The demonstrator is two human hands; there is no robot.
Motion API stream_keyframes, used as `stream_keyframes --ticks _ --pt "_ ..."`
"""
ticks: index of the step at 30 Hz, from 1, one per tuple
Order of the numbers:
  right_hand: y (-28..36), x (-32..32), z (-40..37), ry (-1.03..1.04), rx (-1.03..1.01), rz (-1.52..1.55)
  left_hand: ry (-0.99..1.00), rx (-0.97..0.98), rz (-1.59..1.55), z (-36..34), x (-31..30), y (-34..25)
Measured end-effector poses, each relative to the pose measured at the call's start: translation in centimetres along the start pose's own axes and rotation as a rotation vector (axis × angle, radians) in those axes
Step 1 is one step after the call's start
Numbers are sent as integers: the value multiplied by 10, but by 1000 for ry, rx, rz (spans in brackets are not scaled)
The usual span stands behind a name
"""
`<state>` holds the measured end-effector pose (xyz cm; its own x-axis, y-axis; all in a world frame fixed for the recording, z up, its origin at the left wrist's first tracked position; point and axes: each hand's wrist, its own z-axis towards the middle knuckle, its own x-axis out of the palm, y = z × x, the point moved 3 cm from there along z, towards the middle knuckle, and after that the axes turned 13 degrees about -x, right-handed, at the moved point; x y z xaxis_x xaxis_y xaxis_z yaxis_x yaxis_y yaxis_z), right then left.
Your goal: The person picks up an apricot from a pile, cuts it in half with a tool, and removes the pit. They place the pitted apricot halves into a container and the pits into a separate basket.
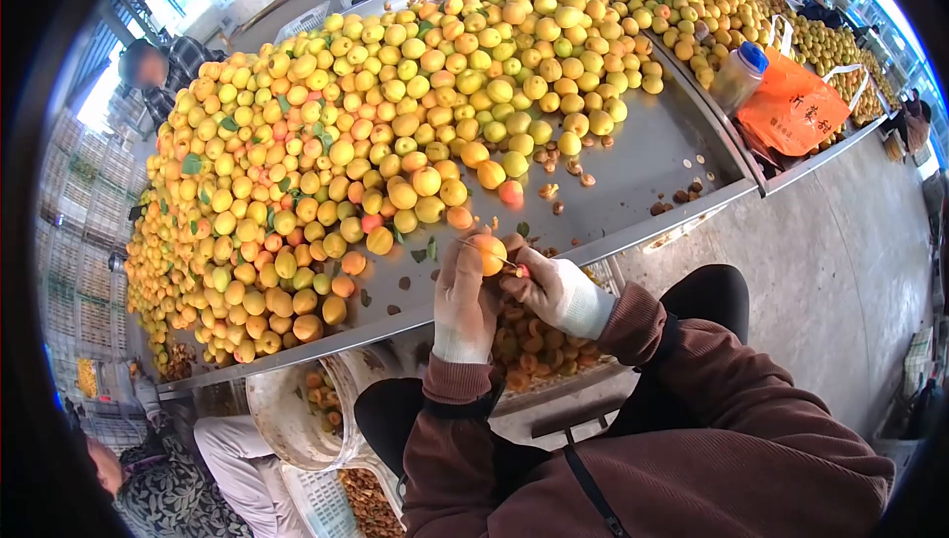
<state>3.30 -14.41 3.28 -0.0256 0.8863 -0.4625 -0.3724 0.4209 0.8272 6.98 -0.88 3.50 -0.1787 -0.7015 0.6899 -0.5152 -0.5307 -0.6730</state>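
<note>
My left hand (464, 303), in a white work glove with the fingertips bare or stained brown, closes round an orange apricot (489, 253) just above the table's front edge. From the right, my gloved right hand (563, 293) pinches a small knife (520, 270), of which a reddish end and a thin dark line across the apricot show. Its exact shape is too small to make out. A large heap of yellow and orange apricots (395, 113) lies on the metal table (633, 177) right beyond my hands.
Below my hands stands a crate of apricot halves (544, 345). A white bucket (297, 419) and a crate of brown pits (368, 503) are at lower left, beside a seated person. An orange bag (796, 108) and a blue-lidded jug (739, 79) stand at right. Other people sit around the table.
</note>
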Motion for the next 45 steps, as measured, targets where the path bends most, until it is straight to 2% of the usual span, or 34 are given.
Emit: stream_keyframes --ticks 1,3,4,5,7,8,9,12,13,14,15,17,18,20,24,27,28,29,30,31,32,33,34,35,37,38,39,40,41,43,44,45 --pt "-4 1 -1 2 3 -1 -1 -1 -3 2 -4 1" --pt "-13 5 -1 51 36 -19 -213 295 630 2 -7 -13" --pt "-14 3 -1 53 34 -18 -226 363 761 -2 -4 -14" --pt "-14 1 0 89 44 -22 -227 366 763 -2 -3 -16" --pt "-11 1 -1 127 56 -25 -116 237 316 1 -3 -15" --pt "-9 2 -2 80 70 46 -79 124 84 -4 0 -19" --pt "-7 3 -3 32 86 119 -79 122 85 -2 -3 -18" --pt "-7 -1 -2 69 22 121 -63 216 176 0 -11 -19" --pt "-6 -6 0 74 21 121 -85 269 371 -3 -10 -23" --pt "-4 -11 0 174 87 60 -109 321 566 -6 -7 -28" --pt "-4 -14 0 274 154 -3 -113 325 563 -9 -4 -31" --pt "-4 -15 0 302 123 -29 -143 258 789 -16 2 -35" --pt "-3 -15 -1 324 93 -53 -146 253 788 -16 -2 -35" --pt "-1 -16 0 329 108 -48 -175 402 1046 -16 -2 -40" --pt "4 -17 0 325 121 -50 -209 380 957 -21 6 -44" --pt "1 -14 1 295 97 42 -251 451 1117 -18 -2 -40" --pt "-8 -7 -1 290 92 41 -214 425 934 -14 -7 -35" --pt "-9 -2 2 108 58 163 -172 399 755 -11 -8 -33" --pt "-10 -2 4 -76 25 284 -163 404 762 -9 -6 -33" --pt "-13 -6 2 -84 26 280 -177 242 502 -7 -9 -27" --pt "11 -22 10 -150 63 256 -189 73 239 -5 -8 -16" --pt "23 -32 14 -217 102 231 -179 62 237 -4 -1 -8" --pt "24 -33 16 -260 9 196 -170 31 119 -4 8 1" --pt "21 -31 17 -298 -154 -7 -162 -1 4 -3 13 6" --pt "21 -25 20 -340 -197 -173 -135 23 59 15 -6 25" --pt "22 -22 19 -361 -106 -139 -220 114 348 12 -1 22" --pt "22 -19 20 -366 -108 -144 -305 211 633 8 5 21" --pt "16 -17 21 -414 21 -21 -356 355 799 5 9 26" --pt "9 -14 22 -458 148 102 -350 360 797 5 13 24" --pt "-2 -2 21 -538 242 203 -523 517 1031 -1 24 16" --pt "-1 1 19 -563 230 212 -532 601 1048 -1 28 17" --pt "1 2 19 -589 217 221 -527 604 1048 -1 29 19"
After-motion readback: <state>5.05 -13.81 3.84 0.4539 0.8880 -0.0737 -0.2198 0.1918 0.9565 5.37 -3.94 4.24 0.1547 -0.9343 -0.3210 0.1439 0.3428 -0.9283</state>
